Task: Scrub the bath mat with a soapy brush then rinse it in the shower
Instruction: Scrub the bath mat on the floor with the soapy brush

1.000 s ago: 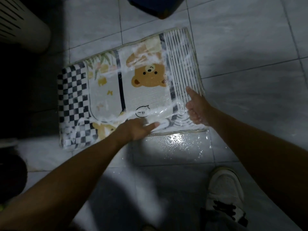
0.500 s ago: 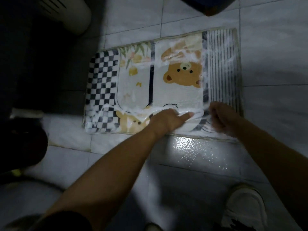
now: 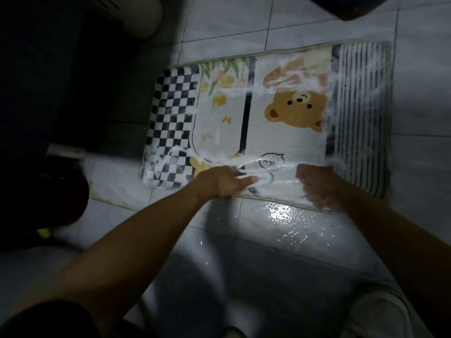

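Wet tiled floor (image 3: 317, 252) shining beside foamy bath mat (image 3: 280, 132). Left hand (image 3: 220, 180) pressing flat; right hand (image 3: 319, 185) curling at edge, grip unclear. Rinse probably coming: lifting needing firm hold.

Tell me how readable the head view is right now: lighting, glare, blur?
Head view: a narrow pool of light covers the soapy rectangular bear-print bath mat; the frame's left side falls to black; hard glare sits on the wet grey tiled floor beside the mat's near edge; the right hand is motion-blurred, the left hand sharper.
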Demonstrator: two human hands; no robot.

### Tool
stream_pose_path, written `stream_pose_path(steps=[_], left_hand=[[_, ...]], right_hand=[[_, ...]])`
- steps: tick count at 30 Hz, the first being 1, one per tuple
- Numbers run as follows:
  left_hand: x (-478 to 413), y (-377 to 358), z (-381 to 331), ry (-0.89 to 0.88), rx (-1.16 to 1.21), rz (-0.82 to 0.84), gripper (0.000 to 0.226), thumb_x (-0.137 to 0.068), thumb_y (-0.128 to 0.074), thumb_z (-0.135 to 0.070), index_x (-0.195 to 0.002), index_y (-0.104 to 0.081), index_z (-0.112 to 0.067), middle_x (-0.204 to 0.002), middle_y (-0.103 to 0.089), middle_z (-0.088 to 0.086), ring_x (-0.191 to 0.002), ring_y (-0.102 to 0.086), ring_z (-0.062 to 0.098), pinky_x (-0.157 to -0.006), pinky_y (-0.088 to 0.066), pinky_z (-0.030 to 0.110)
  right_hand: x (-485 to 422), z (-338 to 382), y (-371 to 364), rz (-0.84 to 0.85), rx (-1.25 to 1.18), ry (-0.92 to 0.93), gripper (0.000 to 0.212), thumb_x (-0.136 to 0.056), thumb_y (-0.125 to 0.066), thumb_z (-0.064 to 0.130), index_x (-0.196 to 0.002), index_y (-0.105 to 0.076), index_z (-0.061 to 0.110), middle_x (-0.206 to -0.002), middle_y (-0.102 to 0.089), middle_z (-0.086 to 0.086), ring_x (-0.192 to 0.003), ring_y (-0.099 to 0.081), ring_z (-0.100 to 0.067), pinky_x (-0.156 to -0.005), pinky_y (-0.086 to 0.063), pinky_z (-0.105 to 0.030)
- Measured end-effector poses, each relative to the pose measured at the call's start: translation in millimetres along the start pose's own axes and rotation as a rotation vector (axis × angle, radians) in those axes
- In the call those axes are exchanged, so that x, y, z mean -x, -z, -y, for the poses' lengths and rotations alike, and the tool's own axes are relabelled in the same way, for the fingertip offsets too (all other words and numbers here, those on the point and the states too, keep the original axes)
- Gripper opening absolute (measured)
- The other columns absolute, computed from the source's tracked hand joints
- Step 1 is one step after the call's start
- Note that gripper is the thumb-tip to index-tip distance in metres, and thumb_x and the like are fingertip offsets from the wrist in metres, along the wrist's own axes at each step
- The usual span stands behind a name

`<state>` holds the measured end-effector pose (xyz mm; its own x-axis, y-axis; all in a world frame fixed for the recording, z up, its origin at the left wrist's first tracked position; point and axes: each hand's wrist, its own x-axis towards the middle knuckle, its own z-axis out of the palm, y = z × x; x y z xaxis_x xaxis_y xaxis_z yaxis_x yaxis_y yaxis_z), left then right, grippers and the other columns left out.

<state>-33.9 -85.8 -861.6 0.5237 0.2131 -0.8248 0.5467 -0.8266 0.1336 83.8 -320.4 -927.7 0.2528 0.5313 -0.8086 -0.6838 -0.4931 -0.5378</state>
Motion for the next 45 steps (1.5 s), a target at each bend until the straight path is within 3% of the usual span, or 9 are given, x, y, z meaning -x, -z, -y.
stream_pose_path(steps=[3, 5, 9, 16, 25, 30, 33, 41, 45], left_hand=[[-1, 3, 22, 0.037, -0.013, 0.010, 0.089, -0.087, -0.029, -0.089, -0.147, -0.052, -0.028, -0.153, -0.051, 0.005, -0.127, -0.057, 0.026, -0.104, -0.044, 0.037], [8, 11, 71, 0.187, 0.080, 0.017, 0.090, -0.086, -0.031, -0.089, -0.140, -0.057, -0.022, -0.125, -0.066, 0.011, -0.089, -0.067, 0.021, -0.077, -0.054, 0.031], [26, 14, 122, 0.507, 0.272, -0.095, 0.085, -0.074, -0.044, -0.095, -0.109, -0.063, -0.019, -0.081, -0.062, 0.007, -0.056, -0.046, 0.013, -0.045, -0.037, 0.023], [-17, -22, -18, -0.028, 0.070, 0.008, 0.085, -0.085, -0.033, -0.091, -0.131, -0.063, -0.026, -0.137, -0.064, 0.008, -0.114, -0.062, 0.024, -0.090, -0.043, 0.034], [3, 0, 61, 0.034, 0.002, 0.040, 0.080, -0.084, -0.035, -0.090, -0.137, -0.056, -0.034, -0.132, -0.064, -0.001, -0.114, -0.060, 0.022, -0.093, -0.046, 0.037], [-22, -28, -58, -0.190, -0.101, 0.055, 0.078, -0.076, -0.036, -0.097, -0.108, -0.061, -0.031, -0.114, -0.067, -0.004, -0.097, -0.061, 0.014, -0.093, -0.049, 0.039], [-24, -49, -107, -0.226, -0.036, 0.057, 0.088, -0.078, -0.037, -0.096, -0.119, -0.062, -0.022, -0.123, -0.066, 0.004, -0.105, -0.062, 0.022, -0.094, -0.049, 0.040], [-30, -16, -28, -0.126, -0.026, -0.004, 0.079, -0.076, -0.026, -0.099, -0.085, -0.063, -0.029, -0.103, -0.063, -0.002, -0.087, -0.059, 0.011, -0.079, -0.045, 0.034], [-32, -24, -72, -0.146, -0.014, -0.058, 0.096, -0.076, -0.027, -0.099, -0.114, -0.071, -0.023, -0.131, -0.066, 0.001, -0.116, -0.063, 0.023, -0.101, -0.047, 0.040]], right_hand=[[0, -1, 3, -0.026, 0.027, -0.015, 0.037, -0.096, -0.048, 0.020, -0.062, -0.035, 0.024, -0.048, -0.028, 0.005, -0.036, -0.017, -0.012, -0.038, -0.017, -0.014], [3, 0, 2, -0.058, 0.035, -0.006, 0.038, -0.097, -0.047, 0.019, -0.062, -0.035, 0.024, -0.047, -0.028, 0.005, -0.035, -0.017, -0.012, -0.038, -0.018, -0.014], [2, -2, -4, -0.089, 0.054, -0.027, 0.039, -0.095, -0.048, 0.022, -0.060, -0.034, 0.024, -0.046, -0.027, 0.006, -0.033, -0.016, -0.010, -0.038, -0.019, -0.013], [3, 5, -7, -0.073, -0.038, -0.042, 0.043, -0.097, -0.056, 0.023, -0.058, -0.037, 0.024, -0.047, -0.029, 0.005, -0.034, -0.018, -0.011, -0.038, -0.016, -0.015], [14, 9, 66, -0.433, 0.055, -0.004, 0.039, -0.096, -0.052, 0.022, -0.059, -0.039, 0.017, -0.038, -0.032, -0.003, -0.027, -0.024, -0.015, -0.040, -0.022, -0.017], [11, 14, 66, -0.439, 0.052, -0.023, 0.037, -0.095, -0.052, 0.018, -0.059, -0.041, 0.018, -0.037, -0.032, 0.000, -0.026, -0.024, -0.015, -0.038, -0.021, -0.016], [11, 14, 68, -0.414, 0.003, -0.015, 0.039, -0.096, -0.050, 0.016, -0.059, -0.038, 0.019, -0.038, -0.029, 0.001, -0.027, -0.022, -0.014, -0.038, -0.018, -0.015], [14, 15, 69, -0.426, 0.056, -0.011, 0.038, -0.095, -0.050, 0.015, -0.058, -0.040, 0.018, -0.036, -0.031, 0.002, -0.025, -0.024, -0.014, -0.035, -0.022, -0.013], [16, 15, 70, -0.421, 0.041, -0.027, 0.039, -0.094, -0.053, 0.016, -0.058, -0.040, 0.020, -0.039, -0.033, 0.002, -0.026, -0.024, -0.014, -0.036, -0.021, -0.013]])
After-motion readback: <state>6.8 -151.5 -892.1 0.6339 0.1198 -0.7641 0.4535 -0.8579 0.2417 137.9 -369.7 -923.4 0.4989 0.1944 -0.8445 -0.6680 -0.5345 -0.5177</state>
